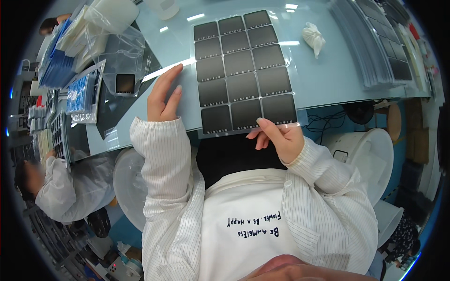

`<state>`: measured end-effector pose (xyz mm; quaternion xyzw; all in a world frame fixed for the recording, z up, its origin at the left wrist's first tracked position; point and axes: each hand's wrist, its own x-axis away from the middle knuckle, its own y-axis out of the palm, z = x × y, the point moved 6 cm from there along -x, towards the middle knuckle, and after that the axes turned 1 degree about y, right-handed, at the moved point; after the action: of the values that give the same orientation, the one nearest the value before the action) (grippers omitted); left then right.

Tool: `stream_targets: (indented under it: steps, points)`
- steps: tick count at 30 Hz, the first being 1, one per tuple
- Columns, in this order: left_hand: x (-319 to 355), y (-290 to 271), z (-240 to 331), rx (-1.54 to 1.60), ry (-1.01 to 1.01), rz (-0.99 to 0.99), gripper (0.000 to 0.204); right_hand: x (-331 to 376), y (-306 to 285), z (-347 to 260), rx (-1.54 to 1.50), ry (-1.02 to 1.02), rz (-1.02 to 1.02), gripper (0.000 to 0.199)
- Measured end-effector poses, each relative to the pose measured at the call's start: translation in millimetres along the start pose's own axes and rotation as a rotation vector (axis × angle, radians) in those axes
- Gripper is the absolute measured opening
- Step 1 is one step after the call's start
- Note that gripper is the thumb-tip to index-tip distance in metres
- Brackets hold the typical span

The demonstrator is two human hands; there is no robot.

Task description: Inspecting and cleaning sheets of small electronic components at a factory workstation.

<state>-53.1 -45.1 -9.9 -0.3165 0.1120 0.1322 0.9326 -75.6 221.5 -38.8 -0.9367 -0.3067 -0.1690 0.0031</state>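
A clear sheet with rows of dark grey rectangular panels (241,80) lies before me on the glass-topped table, its near edge reaching past the table's front. My right hand (285,140) grips that near edge at the right, thumb on top and fingers beneath. Left of the sheet, my left hand (162,96) is raised with its fingers stretched and thumb apart, holding nothing. A small gap shows between it and the sheet. A crumpled white wad (313,40), perhaps tissue or cloth, rests on the table to the right.
Stacked sheets with dark panels (375,44) stand at the far right. At left lie clear plastic bags (123,56) and a blue-filled tray (80,96). White round bins (368,161) flank me below the table. A person in white (77,187) sits at the left.
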Motion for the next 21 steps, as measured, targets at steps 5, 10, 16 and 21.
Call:
stream_targets:
  steps: [5,10,16,21]
  points:
    - [-0.4,2.8,-1.3,-0.031,0.035,0.014,0.045,5.7,-69.1,-31.2,0.026,-0.08,0.249,0.026]
    - [2.3,0.9,2.5,-0.08,0.011,0.012,0.045,26.5,-156.4,-103.9,0.079,-0.465,0.57,0.016]
    - [0.1,3.0,4.4,-0.111,0.009,0.012,0.041,85.8,-273.7,-176.3,0.264,-0.647,0.998,0.024]
    - [-1.3,5.8,3.7,-0.136,0.002,0.022,0.039,88.3,-378.2,-172.8,0.145,-0.657,1.055,0.015]
